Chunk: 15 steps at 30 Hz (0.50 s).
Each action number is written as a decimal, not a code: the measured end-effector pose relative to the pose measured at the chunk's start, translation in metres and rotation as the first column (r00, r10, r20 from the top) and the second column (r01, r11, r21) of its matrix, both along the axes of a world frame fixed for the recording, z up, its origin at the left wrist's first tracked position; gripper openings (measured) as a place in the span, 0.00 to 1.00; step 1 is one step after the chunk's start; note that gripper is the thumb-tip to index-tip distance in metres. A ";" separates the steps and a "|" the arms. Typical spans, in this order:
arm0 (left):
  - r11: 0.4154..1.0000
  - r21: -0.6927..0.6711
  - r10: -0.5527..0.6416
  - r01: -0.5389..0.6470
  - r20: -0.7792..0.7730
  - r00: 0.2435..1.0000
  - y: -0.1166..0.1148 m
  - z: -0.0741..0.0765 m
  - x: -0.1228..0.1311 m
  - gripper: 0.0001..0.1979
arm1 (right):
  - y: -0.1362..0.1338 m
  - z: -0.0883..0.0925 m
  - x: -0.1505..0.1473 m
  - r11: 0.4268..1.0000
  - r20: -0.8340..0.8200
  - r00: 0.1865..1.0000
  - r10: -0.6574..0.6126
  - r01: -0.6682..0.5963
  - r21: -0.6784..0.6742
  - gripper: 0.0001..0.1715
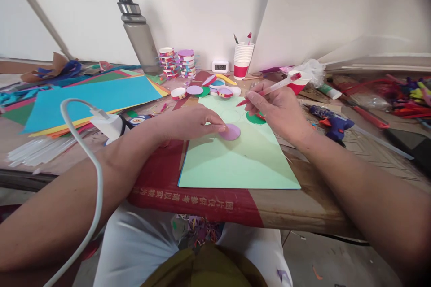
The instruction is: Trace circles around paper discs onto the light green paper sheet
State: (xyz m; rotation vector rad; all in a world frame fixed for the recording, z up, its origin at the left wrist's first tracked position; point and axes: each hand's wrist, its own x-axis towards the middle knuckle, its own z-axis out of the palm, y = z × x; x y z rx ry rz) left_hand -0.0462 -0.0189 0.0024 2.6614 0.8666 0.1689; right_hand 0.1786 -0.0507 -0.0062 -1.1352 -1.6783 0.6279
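My left hand (pixel 198 123) pinches the left edge of a purple paper disc (pixel 230 132) over the pale green paper (pixel 235 166). In my right hand (pixel 274 107) is a red pen (pixel 274 91) with a clear barrel, its tip pointing down and left above the sheet. Faint circle outlines show on the upper part of the paper. Beneath my right hand lies a green disc (pixel 255 118), partly covered. Just beyond the sheet are small cup rings with coloured tops, such as one purple-topped ring (pixel 225 93) and a loose purple disc (pixel 194 90).
Coloured paper sheets (pixel 90 94) and clear glue sticks (pixel 43 148) lie at left, near a white plug with a cable (pixel 107 123). A bottle (pixel 139 40), ring stacks (pixel 187 63), a small clock (pixel 220 67) and paper cups (pixel 243 60) stand behind. A glue gun (pixel 332 122) lies right.
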 end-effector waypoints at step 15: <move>0.976 0.102 -0.186 0.190 -0.056 0.981 -0.013 -0.001 0.006 0.11 | 0.006 -0.006 0.002 0.999 0.086 0.995 0.046 -0.046 0.004 0.19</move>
